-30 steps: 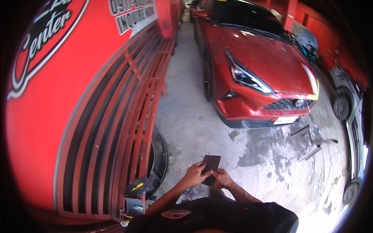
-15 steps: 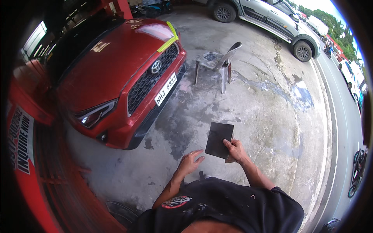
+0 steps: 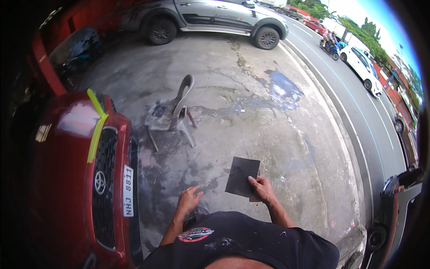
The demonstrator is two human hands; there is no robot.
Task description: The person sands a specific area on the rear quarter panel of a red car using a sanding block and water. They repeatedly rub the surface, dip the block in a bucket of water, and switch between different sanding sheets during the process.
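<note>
A flat black sheet, which looks like sandpaper (image 3: 242, 176), is pinched in my right hand (image 3: 263, 190), thumb on top and fingers behind. A brown edge of something shows under it by my fingers. My left hand (image 3: 189, 200) hangs to the left of the sheet, holding nothing, its fingers apart. Farther left stands a red car (image 3: 62, 179) with a pale sanded-looking patch (image 3: 78, 119) on its front corner. Yellow-green masking tape (image 3: 95, 134) runs along that patch.
A worn grey plastic chair (image 3: 172, 114) with something lying on its seat stands ahead, beside the car. Beyond it, a silver pickup (image 3: 215, 20) is parked across the concrete. On the right a road (image 3: 354, 98) carries cars and a motorcycle (image 3: 330, 47).
My view has turned to the right, so the red car, chair and pickup sit farther left. The sheet is still in my right hand; my left hand remains empty.
</note>
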